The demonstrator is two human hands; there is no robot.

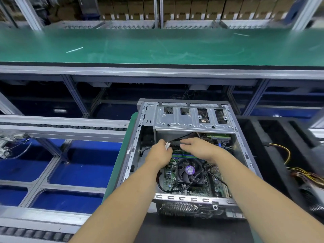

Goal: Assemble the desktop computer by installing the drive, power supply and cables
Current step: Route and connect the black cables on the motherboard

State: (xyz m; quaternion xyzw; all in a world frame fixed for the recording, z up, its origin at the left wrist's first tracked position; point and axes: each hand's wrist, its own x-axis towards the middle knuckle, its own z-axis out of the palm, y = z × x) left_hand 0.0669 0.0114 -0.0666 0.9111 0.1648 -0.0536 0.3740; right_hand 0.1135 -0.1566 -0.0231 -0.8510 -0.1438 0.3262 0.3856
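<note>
Head view: the open computer case [190, 155] lies at lower centre of the frame. A white connector [167, 146] is pinched by the left hand [160, 153]; its black cable [177, 142] is gripped by the right hand [201, 149]. The connector should be aligned squarely with its header before being pressed home.
</note>
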